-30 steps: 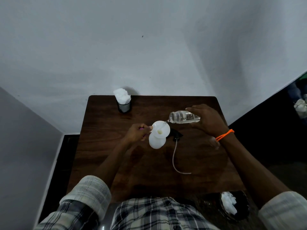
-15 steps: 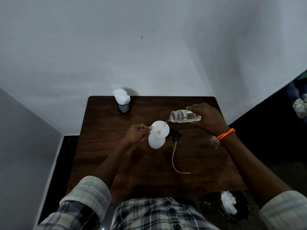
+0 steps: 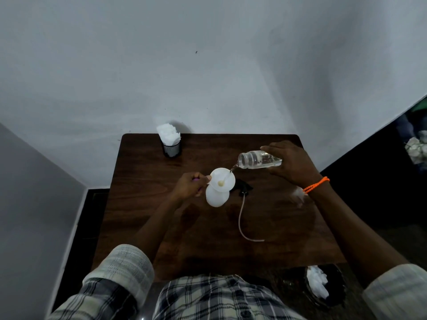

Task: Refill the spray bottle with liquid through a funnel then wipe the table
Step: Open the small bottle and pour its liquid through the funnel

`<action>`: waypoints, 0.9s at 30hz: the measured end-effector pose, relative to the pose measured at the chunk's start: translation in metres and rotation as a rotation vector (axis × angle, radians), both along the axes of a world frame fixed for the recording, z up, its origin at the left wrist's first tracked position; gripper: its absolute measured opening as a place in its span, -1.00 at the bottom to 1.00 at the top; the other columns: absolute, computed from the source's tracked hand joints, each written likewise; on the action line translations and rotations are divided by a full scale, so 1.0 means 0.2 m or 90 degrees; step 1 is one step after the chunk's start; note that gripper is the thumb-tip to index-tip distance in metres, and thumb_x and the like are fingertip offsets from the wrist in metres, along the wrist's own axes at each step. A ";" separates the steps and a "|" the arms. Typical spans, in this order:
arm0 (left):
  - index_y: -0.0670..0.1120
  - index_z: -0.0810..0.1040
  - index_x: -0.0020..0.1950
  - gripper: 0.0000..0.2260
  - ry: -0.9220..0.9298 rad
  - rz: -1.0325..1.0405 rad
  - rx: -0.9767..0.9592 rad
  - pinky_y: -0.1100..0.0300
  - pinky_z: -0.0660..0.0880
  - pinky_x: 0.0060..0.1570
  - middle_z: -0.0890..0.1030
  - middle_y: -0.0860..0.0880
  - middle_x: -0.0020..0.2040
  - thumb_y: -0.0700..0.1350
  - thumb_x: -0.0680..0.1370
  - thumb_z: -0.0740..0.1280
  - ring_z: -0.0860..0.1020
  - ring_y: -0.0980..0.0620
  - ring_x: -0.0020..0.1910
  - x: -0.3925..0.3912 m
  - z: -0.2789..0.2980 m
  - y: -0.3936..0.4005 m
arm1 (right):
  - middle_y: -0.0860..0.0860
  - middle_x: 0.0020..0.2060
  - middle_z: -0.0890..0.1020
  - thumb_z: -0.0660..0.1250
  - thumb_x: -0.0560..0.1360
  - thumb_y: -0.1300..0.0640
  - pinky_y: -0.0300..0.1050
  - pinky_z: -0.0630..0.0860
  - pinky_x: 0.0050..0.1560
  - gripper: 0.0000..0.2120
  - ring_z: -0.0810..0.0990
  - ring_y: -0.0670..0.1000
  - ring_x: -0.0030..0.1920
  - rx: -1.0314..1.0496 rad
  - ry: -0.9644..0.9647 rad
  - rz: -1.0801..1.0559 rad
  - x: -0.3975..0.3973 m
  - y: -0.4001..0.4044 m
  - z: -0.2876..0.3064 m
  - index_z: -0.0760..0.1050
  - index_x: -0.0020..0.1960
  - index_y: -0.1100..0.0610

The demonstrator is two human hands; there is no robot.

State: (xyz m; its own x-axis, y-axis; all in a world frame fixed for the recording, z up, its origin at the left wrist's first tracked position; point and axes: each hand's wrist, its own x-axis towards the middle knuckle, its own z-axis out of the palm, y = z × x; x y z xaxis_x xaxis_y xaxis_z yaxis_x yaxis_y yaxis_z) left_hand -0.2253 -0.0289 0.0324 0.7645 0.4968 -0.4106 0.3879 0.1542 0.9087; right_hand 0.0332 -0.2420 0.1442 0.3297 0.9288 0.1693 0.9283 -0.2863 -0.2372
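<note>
Dark wooden bench (image 3: 143, 204) against a pale wall carries the white spray bottle (image 3: 216, 197) at its middle, a white funnel (image 3: 223, 179) seated in its neck. Left hand (image 3: 190, 187) fingers pinch the funnel's rim; right hand (image 3: 291, 163) fingers wrap a tilted clear bottle (image 3: 258, 160), pouring liquid in. Black sprayer head (image 3: 242, 188) lies beside.

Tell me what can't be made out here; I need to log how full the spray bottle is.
Head view only:
- Fill level in the white spray bottle: opaque wall, with the funnel covering its mouth.
- Purple thing in the left hand: hidden by curled fingers.
- Base of the clear bottle: wrapped by the right hand.
- Pale blur near the orange wristband: too smeared to identify.
- Black container below the table: dark, partly behind the right sleeve.
</note>
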 end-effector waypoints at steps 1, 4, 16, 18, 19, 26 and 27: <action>-0.28 0.59 -0.07 -0.67 -0.001 0.001 -0.001 0.21 0.43 -0.42 0.51 -0.13 -0.37 0.01 0.60 0.41 0.44 0.05 -0.45 0.00 0.00 0.00 | 0.08 0.20 0.66 0.65 0.27 0.12 0.05 0.56 0.15 -0.34 0.59 0.14 0.18 0.005 -0.002 0.005 0.00 0.00 0.00 0.59 0.35 0.08; -0.35 0.57 -0.03 -0.63 -0.002 0.003 -0.002 0.21 0.44 -0.41 0.51 -0.15 -0.34 0.01 0.60 0.41 0.44 0.04 -0.45 0.00 0.00 0.00 | 0.10 0.18 0.67 0.65 0.27 0.13 0.03 0.54 0.14 -0.36 0.60 0.16 0.17 0.011 -0.008 0.014 -0.01 0.00 0.02 0.60 0.34 0.10; -0.36 0.56 -0.06 -0.62 -0.002 0.010 0.000 0.23 0.42 -0.43 0.50 -0.09 -0.42 -0.01 0.60 0.41 0.42 0.04 -0.48 -0.01 -0.01 -0.01 | 0.11 0.17 0.67 0.65 0.27 0.14 -0.05 0.48 0.10 -0.36 0.61 0.17 0.16 0.020 -0.005 0.016 -0.04 0.02 0.05 0.61 0.33 0.11; -0.38 0.57 -0.02 -0.61 -0.001 0.010 0.001 0.22 0.42 -0.43 0.50 -0.11 -0.40 0.00 0.60 0.41 0.42 0.03 -0.47 -0.01 -0.02 -0.01 | 0.11 0.17 0.67 0.65 0.27 0.14 -0.02 0.50 0.11 -0.37 0.60 0.17 0.17 0.020 -0.003 0.015 -0.04 0.02 0.05 0.61 0.33 0.11; -0.38 0.57 -0.01 -0.61 0.000 0.009 0.002 0.22 0.43 -0.42 0.50 -0.12 -0.39 0.00 0.60 0.41 0.42 0.03 -0.47 -0.01 -0.02 -0.01 | 0.11 0.18 0.67 0.65 0.28 0.14 0.00 0.51 0.12 -0.37 0.60 0.17 0.17 0.021 -0.002 0.014 -0.05 0.02 0.05 0.61 0.33 0.11; -0.20 0.59 -0.17 -0.71 -0.009 0.009 0.004 0.19 0.42 -0.42 0.51 -0.09 -0.41 0.01 0.59 0.42 0.43 0.05 -0.48 -0.01 -0.04 -0.01 | 0.15 0.16 0.67 0.66 0.26 0.17 -0.01 0.49 0.09 -0.36 0.61 0.21 0.15 0.023 -0.015 0.013 -0.04 0.01 0.05 0.61 0.32 0.14; -0.19 0.60 -0.17 -0.71 -0.011 0.008 0.005 0.19 0.43 -0.42 0.51 -0.09 -0.42 0.02 0.59 0.42 0.43 0.05 -0.48 -0.01 -0.04 0.00 | 0.14 0.17 0.67 0.66 0.26 0.17 -0.05 0.46 0.09 -0.36 0.61 0.21 0.15 0.023 -0.016 0.012 -0.04 0.01 0.05 0.61 0.33 0.14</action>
